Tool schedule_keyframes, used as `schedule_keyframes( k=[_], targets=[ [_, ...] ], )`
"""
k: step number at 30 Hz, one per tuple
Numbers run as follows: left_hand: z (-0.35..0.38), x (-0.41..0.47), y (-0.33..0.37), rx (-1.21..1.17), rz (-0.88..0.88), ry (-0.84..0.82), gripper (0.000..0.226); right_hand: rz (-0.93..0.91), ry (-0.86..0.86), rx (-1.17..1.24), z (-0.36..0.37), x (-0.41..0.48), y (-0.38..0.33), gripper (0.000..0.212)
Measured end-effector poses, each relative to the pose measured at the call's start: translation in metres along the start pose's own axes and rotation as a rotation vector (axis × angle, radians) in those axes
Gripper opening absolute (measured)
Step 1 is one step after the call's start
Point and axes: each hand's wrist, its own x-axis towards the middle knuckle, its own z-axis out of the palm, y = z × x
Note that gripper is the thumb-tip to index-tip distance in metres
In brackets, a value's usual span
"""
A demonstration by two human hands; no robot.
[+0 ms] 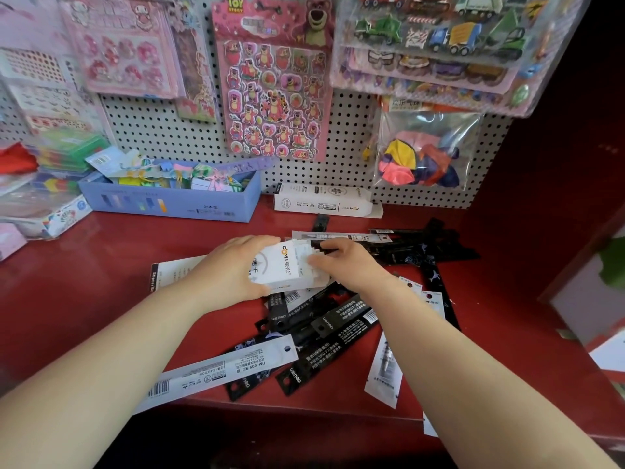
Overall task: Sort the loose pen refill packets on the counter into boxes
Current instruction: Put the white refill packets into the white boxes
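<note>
White box (282, 265) in left hand (233, 270), right hand (350, 265); perhaps ten packets (338, 328).

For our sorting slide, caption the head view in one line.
Left hand and right hand hold a white box over loose refill packets on the red counter.

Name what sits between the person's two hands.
Head view: a white box, held by the left hand; the right hand pinches white packets at its open end.
</note>
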Motion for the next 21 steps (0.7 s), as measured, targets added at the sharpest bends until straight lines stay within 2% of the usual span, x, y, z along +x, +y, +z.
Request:
schedule_keyframes(
  k=[3, 6, 9, 11, 13, 15, 16, 18, 21],
  targets=[
    [-0.001, 0.004, -0.014, -0.018, -0.041, 0.001, 0.074, -0.040, 0.062, 0.019, 0.002, -0.001, -0.003, 0.049],
    [-0.006, 0.010, -0.030, -0.002, -0.093, -0.008, 0.072, -0.136, 0.129, -0.027, 0.000, -0.003, -0.004, 0.033],
    [-0.010, 0.014, -0.043, 0.032, -0.149, -0.006, 0.065, -0.291, 0.060, -0.145, 0.003, -0.016, -0.003, 0.019],
    [-0.010, 0.012, -0.048, 0.038, -0.173, 0.016, 0.063, -0.380, -0.069, -0.301, 0.011, -0.025, 0.004, 0.017],
    [-0.008, 0.002, -0.046, 0.059, -0.154, 0.106, 0.062, -0.444, -0.162, -0.583, 0.021, -0.034, 0.010, 0.022],
    [-0.007, -0.017, -0.036, 0.038, -0.110, 0.242, 0.054, -0.466, -0.186, -0.794, 0.026, -0.040, 0.018, 0.029],
    [-0.006, -0.028, -0.031, 0.020, -0.093, 0.265, 0.047, -0.462, -0.187, -0.826, 0.028, -0.042, 0.021, 0.031],
    [-0.004, -0.054, -0.022, 0.001, -0.106, 0.144, 0.037, -0.446, -0.181, -0.805, 0.030, -0.046, 0.025, 0.033],
    [0.007, -0.083, -0.020, 0.081, -0.141, -0.097, 0.041, -0.446, -0.105, -0.748, 0.030, -0.054, 0.029, 0.035]
  ],
)
